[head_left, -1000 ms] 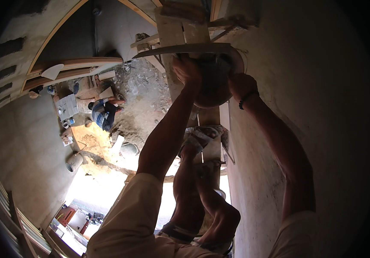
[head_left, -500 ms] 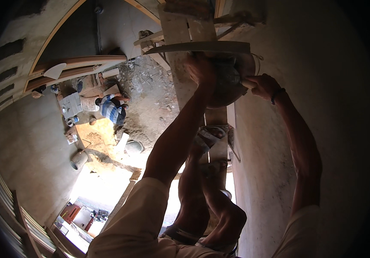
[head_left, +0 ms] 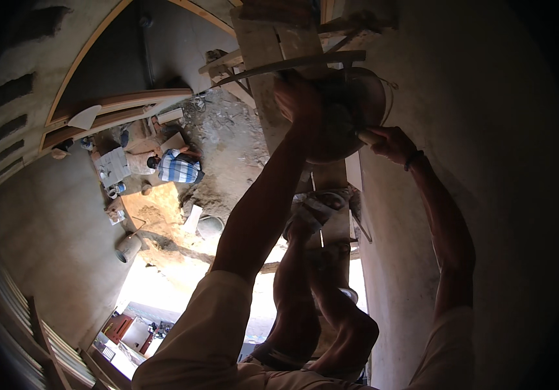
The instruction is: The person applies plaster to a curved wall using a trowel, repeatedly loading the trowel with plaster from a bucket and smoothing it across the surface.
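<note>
Gripped at its near rim by the left hand (head_left: 298, 97) is a round, dark metal pan (head_left: 348, 114), held up against the plastered wall (head_left: 487, 162) at the top of the view; the fingers of that hand are closed over the pan's edge. Far below and to the left of this grip, a person in a checked shirt (head_left: 179, 168) is seen crouched on the sandy ground (head_left: 162, 214), with a bucket (head_left: 129, 247) and another round vessel (head_left: 209, 226) nearby. Directly beneath the grip, wooden scaffold planks (head_left: 273, 45) are seen, on which the bare feet (head_left: 318, 214) are planted. To the right of the pan, the right hand (head_left: 391, 142) is closed around a pale handle (head_left: 365, 135), seemingly of a trowel, whose blade reaches into the pan; the blade itself cannot be made out. Whether mortar remains in the pan cannot be told. The wall beside the right grip appears already coated and smooth, so the work is judged well advanced there, with the stretch above the pan seemingly left to be done.
</note>
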Available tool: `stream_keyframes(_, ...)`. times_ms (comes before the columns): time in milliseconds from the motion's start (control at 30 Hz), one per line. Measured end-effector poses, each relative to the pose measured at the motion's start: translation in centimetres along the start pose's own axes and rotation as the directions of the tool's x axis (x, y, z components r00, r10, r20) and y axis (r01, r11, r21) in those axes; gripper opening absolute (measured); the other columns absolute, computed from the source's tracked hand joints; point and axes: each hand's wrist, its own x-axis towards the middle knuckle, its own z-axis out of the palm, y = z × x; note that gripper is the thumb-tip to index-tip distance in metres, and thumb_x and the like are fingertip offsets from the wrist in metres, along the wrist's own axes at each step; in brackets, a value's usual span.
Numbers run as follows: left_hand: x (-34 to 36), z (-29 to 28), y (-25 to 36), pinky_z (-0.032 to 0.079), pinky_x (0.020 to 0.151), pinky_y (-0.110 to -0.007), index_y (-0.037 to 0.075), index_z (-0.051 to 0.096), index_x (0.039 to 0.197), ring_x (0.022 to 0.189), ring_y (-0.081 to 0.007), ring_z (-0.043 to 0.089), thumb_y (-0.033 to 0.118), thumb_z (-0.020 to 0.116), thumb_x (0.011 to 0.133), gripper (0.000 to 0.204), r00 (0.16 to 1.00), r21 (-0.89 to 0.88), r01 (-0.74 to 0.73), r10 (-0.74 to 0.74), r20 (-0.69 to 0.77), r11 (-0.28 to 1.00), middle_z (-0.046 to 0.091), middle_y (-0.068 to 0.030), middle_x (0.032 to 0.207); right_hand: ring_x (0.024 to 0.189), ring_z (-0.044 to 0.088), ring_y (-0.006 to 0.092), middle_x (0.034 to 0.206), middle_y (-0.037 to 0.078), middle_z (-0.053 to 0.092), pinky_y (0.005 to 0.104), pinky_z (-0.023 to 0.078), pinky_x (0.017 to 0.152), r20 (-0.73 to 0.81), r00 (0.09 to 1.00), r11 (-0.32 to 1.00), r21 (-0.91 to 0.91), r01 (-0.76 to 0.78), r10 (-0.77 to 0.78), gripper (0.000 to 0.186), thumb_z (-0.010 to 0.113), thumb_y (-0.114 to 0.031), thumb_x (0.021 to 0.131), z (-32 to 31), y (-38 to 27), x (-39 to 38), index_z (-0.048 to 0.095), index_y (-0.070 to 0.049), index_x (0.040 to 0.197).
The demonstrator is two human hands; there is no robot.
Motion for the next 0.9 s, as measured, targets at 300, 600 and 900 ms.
stream_keyframes(300, 1.4, -0.4, 0.2, 0.041, 0.064, -0.046, -0.015, 0.056, 0.086, 0.070, -0.0322, 0.057, 0.021, 0.045, 0.084, 0.038, 0.990, -0.055, 0.135, -0.133, 0.038, 0.989, 0.061, -0.0276, 0.083, 0.074, 0.064, 0.0148, 0.088, 0.010, 0.068, 0.0295, 0.052, 0.070, -0.033, 0.999, 0.961, 0.275, 0.020, -0.011, 0.054, 0.066, -0.012, 0.071, 2.8, 2.6, 0.1, 0.057, -0.003, 0.123)
stream_keyframes(600, 9.2, -4.0, -7.7, 0.045, 0.068, -0.050, -0.013, 0.061, 0.083, 0.077, -0.0397, 0.063, 0.027, 0.043, 0.087, 0.045, 0.998, 0.223, 0.055, -0.046, -0.046, 0.973, 0.062, -0.0292, 0.090, 0.063, 0.059, 0.0085, 0.081, 0.005, 0.065, 0.0241, 0.049, 0.055, -0.015, 0.999, 0.953, 0.299, 0.048, -0.046, 0.052, 0.066, -0.007, 0.073, 4.8, -1.9, 2.3, 0.057, -0.005, 0.124)
stream_keyframes(900, 10.1, -8.7, -6.8, 0.043, 0.061, -0.036, 0.006, 0.059, 0.102, 0.077, -0.0241, 0.063, 0.042, 0.052, 0.087, 0.039, 0.900, -0.193, 0.430, -0.436, 0.014, 0.882, 0.065, -0.0107, 0.097, 0.047, 0.048, 0.0051, 0.066, 0.001, 0.058, 0.0208, 0.039, 0.042, 0.111, 0.986, 0.871, 0.463, -0.162, 0.124, 0.053, 0.065, -0.009, 0.075, 4.3, -5.5, 2.7, 0.055, -0.008, 0.128)
